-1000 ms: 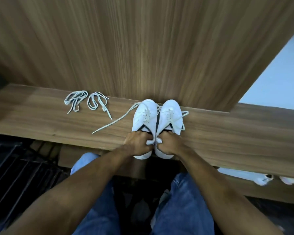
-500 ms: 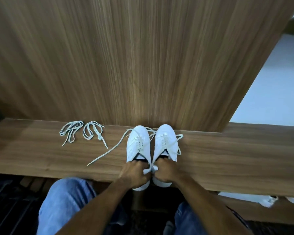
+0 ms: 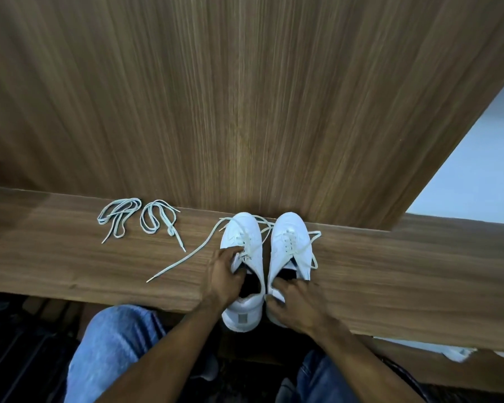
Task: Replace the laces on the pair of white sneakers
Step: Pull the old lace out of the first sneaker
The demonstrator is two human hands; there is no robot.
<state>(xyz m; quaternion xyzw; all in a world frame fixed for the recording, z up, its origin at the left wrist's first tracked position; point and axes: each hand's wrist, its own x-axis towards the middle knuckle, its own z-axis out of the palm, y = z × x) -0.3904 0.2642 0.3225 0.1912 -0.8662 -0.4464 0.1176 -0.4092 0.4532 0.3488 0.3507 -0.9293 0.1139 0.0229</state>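
Two white sneakers stand side by side on a wooden shelf [image 3: 390, 274], toes against the back panel. My left hand [image 3: 224, 274] lies on the left sneaker [image 3: 242, 234], fingertips at its laced tongue. Around the heel and collar of the right sneaker [image 3: 290, 237] my right hand [image 3: 294, 306] curls its fingers. A loose lace end [image 3: 186, 255] trails left from the left sneaker. Two coiled spare laces [image 3: 120, 215] [image 3: 157, 221] lie further left on the shelf.
A tall wood panel [image 3: 245, 97] rises right behind the shoes. My knees in blue jeans [image 3: 114, 350] are under the shelf's front edge. Something white [image 3: 460, 353] lies on a lower ledge at the right. Pale floor [image 3: 477, 175] shows at the right.
Both hands gripped the heels together before. My left hand has moved forward onto the left sneaker's laces, and the sneakers now stand slightly apart. The camera view has tilted up.
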